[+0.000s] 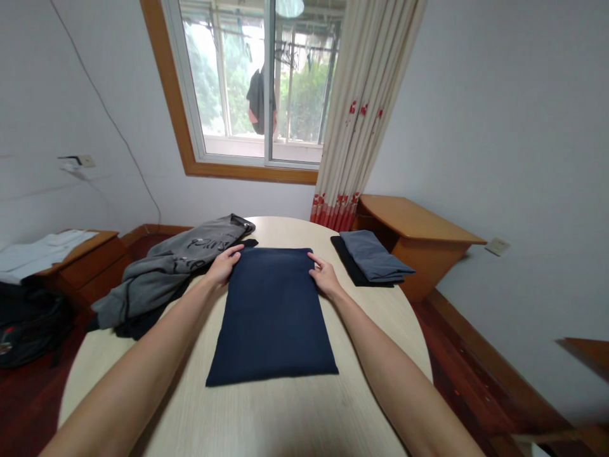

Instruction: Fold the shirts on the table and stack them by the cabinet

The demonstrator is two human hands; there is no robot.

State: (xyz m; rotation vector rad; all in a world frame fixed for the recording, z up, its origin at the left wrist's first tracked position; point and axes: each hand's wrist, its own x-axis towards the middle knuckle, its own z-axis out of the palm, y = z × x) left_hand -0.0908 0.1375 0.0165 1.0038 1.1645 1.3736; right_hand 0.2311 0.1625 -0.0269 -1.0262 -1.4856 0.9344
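A dark navy garment [273, 311], folded into a neat flat rectangle, lies on the round pale table [266, 419] in front of me. My left hand [223, 265] grips its far left corner, with thumb and fingers at the edge. At the far right corner, my right hand [325, 277] has its fingers on the cloth's edge in the same way. The fingertips are partly hidden by the fabric. Both forearms reach forward along the garment's two sides.
A loose heap of grey clothing [176, 266] with dark lettering lies on the table's left. At the right edge sits a folded grey garment [373, 254] on a folded black one [349, 263]. Beyond stand a wooden desk [419, 222], a curtain [366, 108] and a window.
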